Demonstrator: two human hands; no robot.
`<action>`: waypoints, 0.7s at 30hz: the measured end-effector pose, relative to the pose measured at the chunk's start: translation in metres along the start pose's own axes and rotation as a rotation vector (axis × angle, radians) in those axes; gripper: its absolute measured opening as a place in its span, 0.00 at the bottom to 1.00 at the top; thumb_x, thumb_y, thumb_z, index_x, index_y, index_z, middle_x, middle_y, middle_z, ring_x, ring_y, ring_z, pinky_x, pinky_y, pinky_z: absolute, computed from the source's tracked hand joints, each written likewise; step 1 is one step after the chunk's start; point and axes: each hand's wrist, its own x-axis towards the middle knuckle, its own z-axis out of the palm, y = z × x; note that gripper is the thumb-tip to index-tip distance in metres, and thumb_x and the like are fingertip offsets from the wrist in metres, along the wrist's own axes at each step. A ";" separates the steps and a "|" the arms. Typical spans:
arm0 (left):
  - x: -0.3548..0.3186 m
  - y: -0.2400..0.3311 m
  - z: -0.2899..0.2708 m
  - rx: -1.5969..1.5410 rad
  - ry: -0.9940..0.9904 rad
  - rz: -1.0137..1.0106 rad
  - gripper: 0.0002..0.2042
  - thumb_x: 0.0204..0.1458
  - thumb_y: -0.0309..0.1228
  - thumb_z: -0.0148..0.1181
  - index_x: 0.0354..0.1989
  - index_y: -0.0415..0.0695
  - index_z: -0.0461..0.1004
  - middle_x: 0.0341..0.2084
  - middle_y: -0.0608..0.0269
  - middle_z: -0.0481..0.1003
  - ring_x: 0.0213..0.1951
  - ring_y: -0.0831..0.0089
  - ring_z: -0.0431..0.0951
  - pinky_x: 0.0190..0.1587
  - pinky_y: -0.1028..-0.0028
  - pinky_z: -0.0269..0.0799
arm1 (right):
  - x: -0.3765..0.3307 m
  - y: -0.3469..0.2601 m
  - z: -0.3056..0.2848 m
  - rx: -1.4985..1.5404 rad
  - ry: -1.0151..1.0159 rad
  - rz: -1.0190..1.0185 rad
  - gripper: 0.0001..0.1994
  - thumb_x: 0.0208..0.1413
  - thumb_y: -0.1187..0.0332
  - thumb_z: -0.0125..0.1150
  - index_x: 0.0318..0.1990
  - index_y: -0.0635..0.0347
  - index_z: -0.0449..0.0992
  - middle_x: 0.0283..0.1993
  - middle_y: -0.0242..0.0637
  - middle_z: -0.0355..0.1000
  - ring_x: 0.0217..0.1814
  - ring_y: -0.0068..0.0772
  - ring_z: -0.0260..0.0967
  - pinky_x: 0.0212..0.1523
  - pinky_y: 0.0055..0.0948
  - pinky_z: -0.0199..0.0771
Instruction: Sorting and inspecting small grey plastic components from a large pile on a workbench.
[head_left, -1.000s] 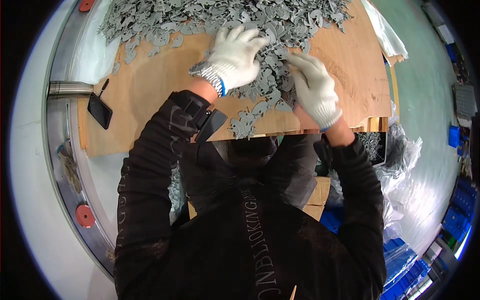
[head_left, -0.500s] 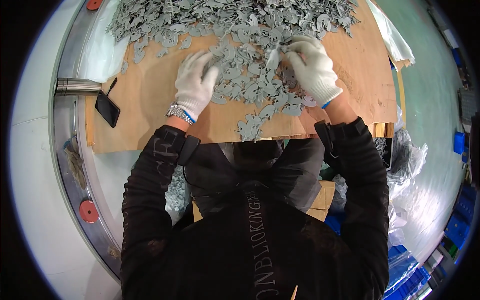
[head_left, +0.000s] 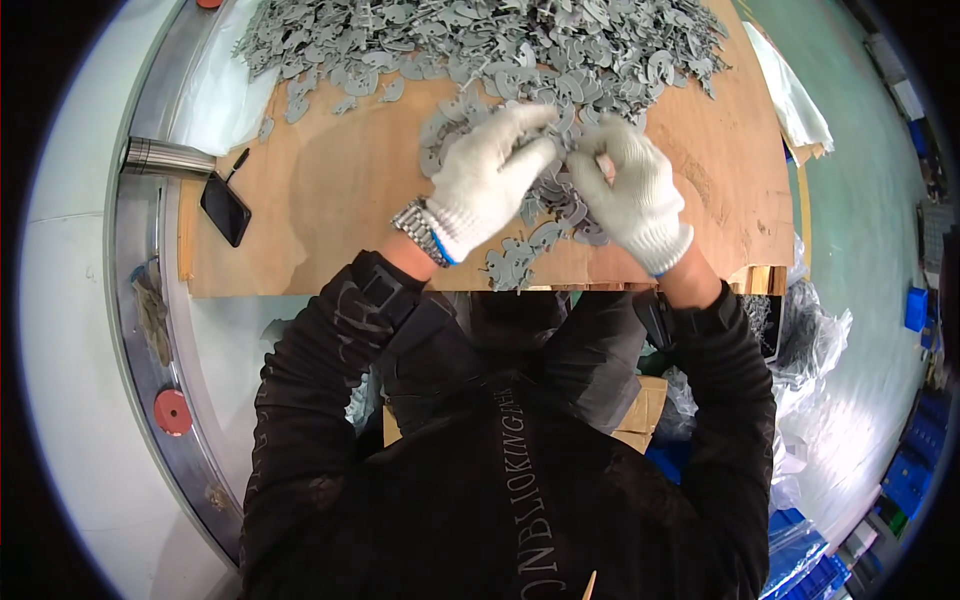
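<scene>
Both my hands wear white knit gloves and meet over a spread of flat grey curved pieces (head_left: 515, 262) on a wooden board (head_left: 350, 230). My left hand (head_left: 485, 180) reaches to the right across the pieces, its fingers stretched and the thumb apart from the forefinger. Close beside its fingertips, my right hand (head_left: 632, 195) has its fingers curled in toward the thumb; whatever they pinch is hidden. Behind the hands rises a large heap (head_left: 480, 40) of the same grey pieces. The pieces directly under my palms are covered.
A black phone (head_left: 225, 210) and a black pen (head_left: 238, 165) lie at the board's left edge beside a metal cylinder (head_left: 170, 158). White sheeting (head_left: 215, 110) edges the heap. Clear plastic bags (head_left: 805, 340) and blue bins (head_left: 800, 560) stand low on the right.
My left hand has moved right, from the left edge of the spread to beside my right hand. The right hand has come slightly nearer to me. The view has shifted a little.
</scene>
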 end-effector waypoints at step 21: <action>0.122 -0.038 -0.069 1.211 -0.081 -0.133 0.23 0.71 0.51 0.56 0.66 0.53 0.83 0.60 0.51 0.84 0.61 0.56 0.85 0.65 0.56 0.80 | -0.212 0.029 -0.102 0.790 0.226 0.832 0.14 0.68 0.76 0.63 0.60 0.64 0.78 0.41 0.36 0.80 0.35 0.26 0.75 0.53 0.34 0.84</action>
